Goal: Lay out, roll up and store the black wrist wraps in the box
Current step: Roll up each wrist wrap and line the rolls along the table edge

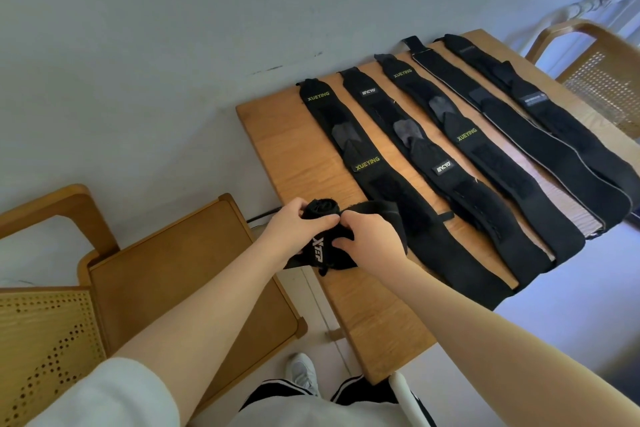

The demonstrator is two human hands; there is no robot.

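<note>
Several black wrist wraps (429, 149) lie flat side by side across the wooden table (277, 135), some lettered XUEYING. At the table's near left corner both hands hold one more black wrap (320, 210), partly rolled at its far end, with white lettering showing between the hands. My left hand (294, 229) grips the rolled end, fingers curled over it. My right hand (370, 236) pinches the strap just beside it. The strap's loose tail (381, 208) runs right onto the table. No box is in view.
A wooden chair with a cane back (166, 267) stands left of the table, close under my left arm. Another cane chair (602, 76) stands at the far right. A grey wall runs behind the table. My legs and a white shoe (304, 371) show below.
</note>
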